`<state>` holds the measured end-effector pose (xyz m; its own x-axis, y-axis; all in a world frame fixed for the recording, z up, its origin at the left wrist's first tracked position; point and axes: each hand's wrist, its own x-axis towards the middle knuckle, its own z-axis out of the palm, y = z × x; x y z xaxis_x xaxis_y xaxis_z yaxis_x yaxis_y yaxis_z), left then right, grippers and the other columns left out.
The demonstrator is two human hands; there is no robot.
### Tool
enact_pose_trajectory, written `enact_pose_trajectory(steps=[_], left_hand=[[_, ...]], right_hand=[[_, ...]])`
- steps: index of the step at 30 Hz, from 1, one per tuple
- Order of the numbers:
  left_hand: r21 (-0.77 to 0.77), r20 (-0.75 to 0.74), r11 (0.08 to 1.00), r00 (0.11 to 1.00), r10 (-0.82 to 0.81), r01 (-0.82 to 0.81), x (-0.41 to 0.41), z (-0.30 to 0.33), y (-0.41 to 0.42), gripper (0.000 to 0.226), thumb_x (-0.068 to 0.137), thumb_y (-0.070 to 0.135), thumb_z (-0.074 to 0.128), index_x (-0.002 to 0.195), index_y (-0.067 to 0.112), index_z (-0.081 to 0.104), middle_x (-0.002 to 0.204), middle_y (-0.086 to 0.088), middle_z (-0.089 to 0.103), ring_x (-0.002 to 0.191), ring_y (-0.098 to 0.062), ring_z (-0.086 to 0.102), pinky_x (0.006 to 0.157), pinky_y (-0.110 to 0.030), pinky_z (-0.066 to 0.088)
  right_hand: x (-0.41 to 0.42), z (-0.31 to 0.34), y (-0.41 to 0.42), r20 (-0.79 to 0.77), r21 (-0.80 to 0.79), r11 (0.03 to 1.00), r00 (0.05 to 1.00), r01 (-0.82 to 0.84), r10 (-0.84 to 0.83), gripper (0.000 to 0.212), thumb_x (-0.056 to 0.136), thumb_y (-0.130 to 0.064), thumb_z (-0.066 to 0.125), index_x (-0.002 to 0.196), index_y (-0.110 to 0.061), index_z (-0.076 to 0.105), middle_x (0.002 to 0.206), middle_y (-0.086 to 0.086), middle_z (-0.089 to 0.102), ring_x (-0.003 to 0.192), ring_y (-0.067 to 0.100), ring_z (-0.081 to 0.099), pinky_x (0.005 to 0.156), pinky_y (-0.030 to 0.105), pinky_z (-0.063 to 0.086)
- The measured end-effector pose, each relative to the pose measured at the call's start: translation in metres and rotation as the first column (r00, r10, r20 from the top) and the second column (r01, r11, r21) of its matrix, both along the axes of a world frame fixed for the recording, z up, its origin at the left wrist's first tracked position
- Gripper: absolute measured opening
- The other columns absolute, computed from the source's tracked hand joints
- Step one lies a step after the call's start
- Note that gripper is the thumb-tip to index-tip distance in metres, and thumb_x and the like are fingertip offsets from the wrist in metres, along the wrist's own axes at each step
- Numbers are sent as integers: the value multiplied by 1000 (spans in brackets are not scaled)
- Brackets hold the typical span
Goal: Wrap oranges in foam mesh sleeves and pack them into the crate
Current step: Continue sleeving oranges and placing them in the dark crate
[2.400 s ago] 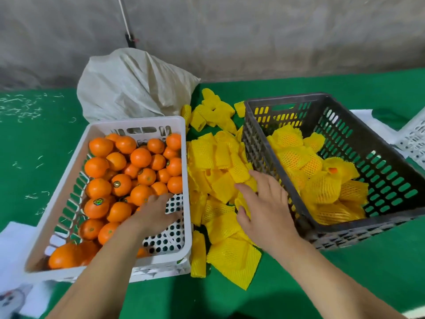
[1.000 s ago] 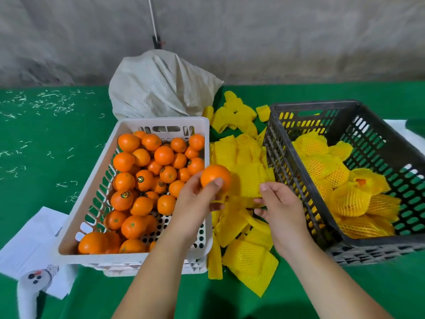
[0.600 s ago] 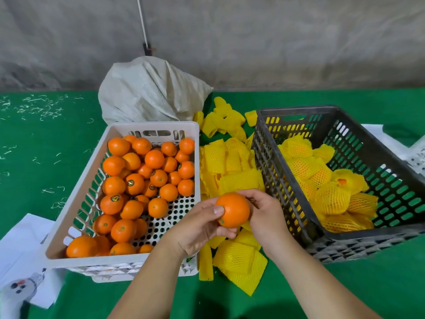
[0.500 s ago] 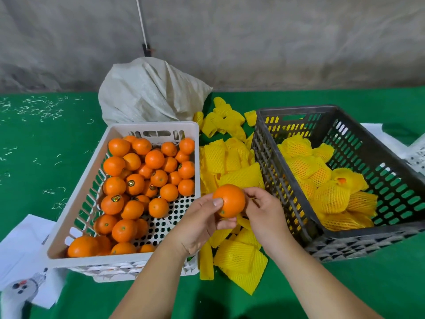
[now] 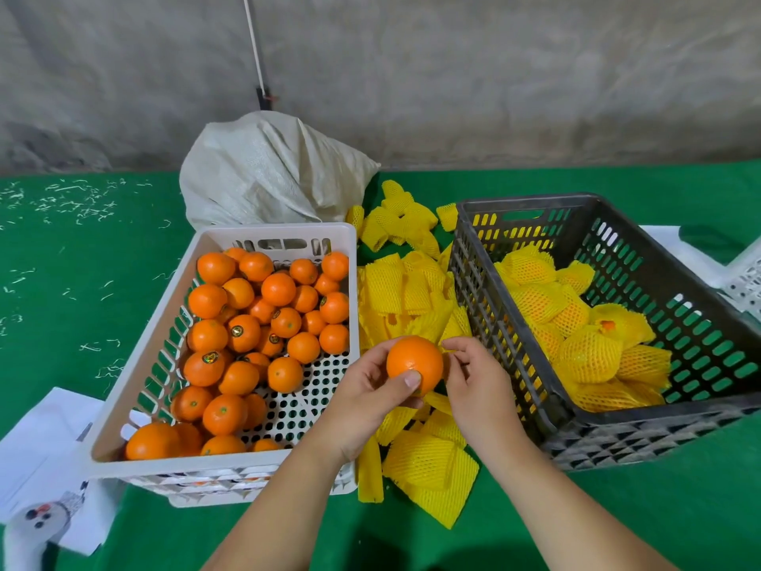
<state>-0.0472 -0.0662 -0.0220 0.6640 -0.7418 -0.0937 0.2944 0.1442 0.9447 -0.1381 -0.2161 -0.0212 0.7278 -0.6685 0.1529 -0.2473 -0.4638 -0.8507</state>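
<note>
My left hand [image 5: 370,389] grips a bare orange [image 5: 414,362] above the pile of yellow foam mesh sleeves [image 5: 403,290] between the two crates. My right hand [image 5: 473,381] pinches a yellow sleeve [image 5: 436,323] just behind and beside the orange, its fingers close to the fruit. The white crate [image 5: 148,364] on the left holds several loose oranges [image 5: 255,323]. The dark grey crate [image 5: 659,257] on the right holds several oranges wrapped in sleeves [image 5: 584,348].
A pale woven sack [image 5: 271,175] lies behind the white crate. White paper [image 5: 37,447] and a small white device [image 5: 37,525] sit at the lower left. Part of another white crate [image 5: 747,278] shows at the right edge. Green cloth [image 5: 82,261] covers the table.
My left hand lifted an orange out of the white crate and brought it over the sleeve pile. My right hand picked up a sleeve and moved it against the orange.
</note>
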Motion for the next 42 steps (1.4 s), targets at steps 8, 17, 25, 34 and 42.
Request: enact_pose_trajectory(steps=[8,17,25,34,42], left_hand=[[-36,-77,999,997,14,-17,1,5,0,90,64,61,93,135,15,62,114,-4,73,90,-23,71,70,-29,58],[-10,-37,999,999,39,-39,1,1,0,65,76,43,82,134,20,65,120,-6,73,100,-22,72,73,-30,58],[-15,43,998,997,69,-68,1,0,-1,62,76,42,83,133,35,61,133,-4,62,108,-16,70,80,-27,57],[-33,152,993,981,118,-114,3,-6,-5,81,83,39,88,149,51,42,144,8,59,125,-15,66,94,-30,58],[-136,-70,985,993,99,-108,9,-17,-3,72,92,-2,56,148,40,39,138,-8,65,134,-35,58,112,-51,48]], right_hand=[[-6,2,-12,19,-10,988,988,-155,155,31,99,-12,65,127,-23,69,117,-8,66,105,6,65,94,37,56],[5,-2,-4,133,269,963,990,16,-53,12,99,-19,63,94,-30,65,85,2,74,83,27,71,77,60,58],[4,1,-14,49,175,983,997,47,-56,20,100,-18,55,110,-32,65,85,-5,72,72,12,73,62,33,57],[-4,18,7,159,-158,978,974,-135,160,17,96,-14,57,108,-23,64,91,-14,57,74,2,55,64,19,42],[-2,25,29,81,-424,874,951,-237,297,21,95,-4,61,115,-11,61,114,-4,52,107,13,55,89,29,50]])
